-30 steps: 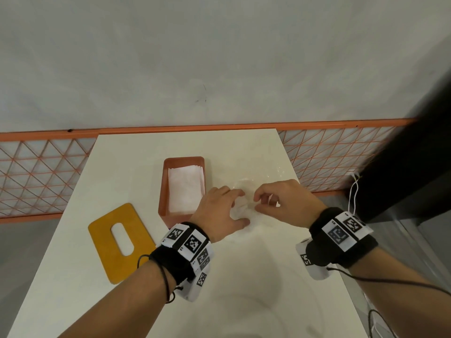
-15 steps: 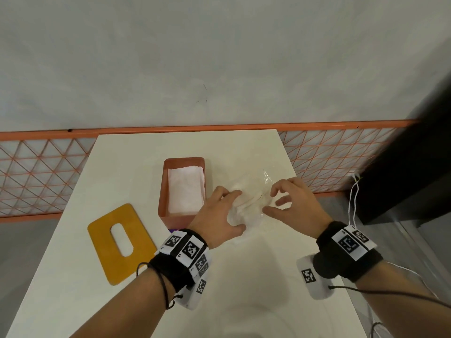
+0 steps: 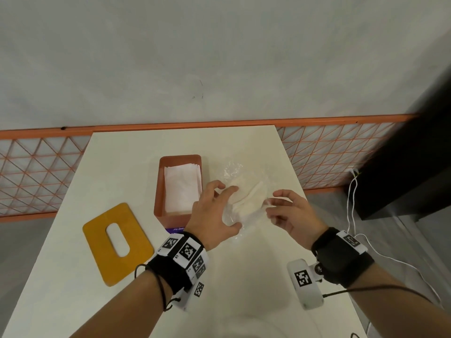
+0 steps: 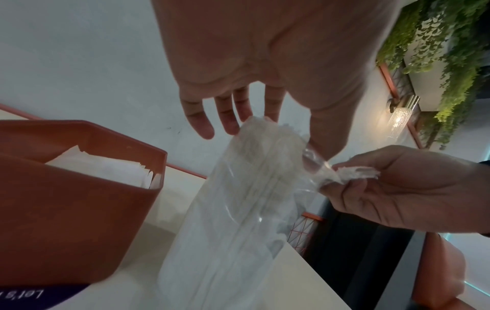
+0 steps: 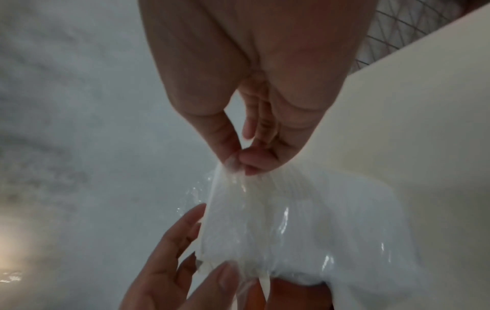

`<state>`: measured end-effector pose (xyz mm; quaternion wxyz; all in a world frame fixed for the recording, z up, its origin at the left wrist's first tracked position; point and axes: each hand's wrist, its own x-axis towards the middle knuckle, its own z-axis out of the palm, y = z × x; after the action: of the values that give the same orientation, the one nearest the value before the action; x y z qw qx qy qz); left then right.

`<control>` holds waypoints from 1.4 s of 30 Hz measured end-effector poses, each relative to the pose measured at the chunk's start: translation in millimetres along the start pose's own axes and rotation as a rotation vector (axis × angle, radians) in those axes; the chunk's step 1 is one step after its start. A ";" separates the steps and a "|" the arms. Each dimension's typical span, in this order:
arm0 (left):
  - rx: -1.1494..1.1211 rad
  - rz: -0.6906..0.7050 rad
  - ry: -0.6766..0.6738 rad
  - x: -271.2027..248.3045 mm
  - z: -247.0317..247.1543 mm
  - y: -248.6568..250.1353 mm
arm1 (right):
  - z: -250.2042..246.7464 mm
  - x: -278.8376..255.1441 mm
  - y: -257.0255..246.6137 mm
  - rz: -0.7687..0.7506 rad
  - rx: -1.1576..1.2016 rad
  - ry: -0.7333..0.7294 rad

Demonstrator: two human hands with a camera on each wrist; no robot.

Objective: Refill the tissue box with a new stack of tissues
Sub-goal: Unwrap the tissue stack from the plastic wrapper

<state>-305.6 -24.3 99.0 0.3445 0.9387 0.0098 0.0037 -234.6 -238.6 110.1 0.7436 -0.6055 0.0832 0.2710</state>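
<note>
An orange tissue box (image 3: 170, 218) stands open on the white table, with a white tissue stack (image 3: 181, 189) inside it; the box (image 4: 79, 188) also fills the left of the left wrist view. Its yellow lid (image 3: 97, 230), with an oval slot, lies flat to the left. Just right of the box, a clear plastic pack of tissues (image 3: 246, 196) hangs between both hands. My left hand (image 3: 231, 207) holds the pack's left side between thumb and spread fingers. My right hand (image 3: 268, 203) pinches the wrapper's end (image 4: 331, 178) with thumb and forefinger (image 5: 254, 159).
A purple printed card (image 3: 175, 229) peeks out under the box's near wall. The table (image 3: 219, 276) ends close on the right, where white cables (image 3: 351, 203) hang beside a dark cabinet (image 3: 415, 179). Orange mesh fencing (image 3: 36, 172) runs behind the table.
The pack has come up off the table and stretched out between the hands. My right hand moved right and now pinches the wrapper's end; my left hand's fingers have spread.
</note>
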 end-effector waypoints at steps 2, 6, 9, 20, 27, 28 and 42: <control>0.027 0.013 0.006 -1.5 3.5 0.7 | 3.4 0.1 3.8 -0.001 0.013 0.047; 0.052 0.018 0.006 -2.1 8.7 -0.3 | 8.5 2.3 6.6 -0.329 -0.761 0.293; 0.036 0.015 0.012 -2.4 9.0 -2.4 | 9.9 -1.1 1.6 -0.766 -1.008 0.272; 0.015 0.029 0.026 -3.2 12.0 -6.4 | 10.5 23.0 -27.3 -1.015 -1.569 -0.335; 0.064 0.018 0.000 -1.3 8.1 -10.5 | 15.1 20.6 -38.3 -1.061 -1.735 -0.346; 0.070 0.015 -0.005 -1.3 7.6 -11.0 | 15.3 20.6 -40.5 -1.055 -1.767 -0.359; -0.087 0.093 -0.044 -0.9 -1.0 -12.9 | 40.5 18.7 -69.6 -0.631 -1.945 -0.526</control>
<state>-306.7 -13.8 91.4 0.3844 0.9222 -0.0414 -0.0003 -192.1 -203.0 171.5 -0.0304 -0.8574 -0.4949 0.1380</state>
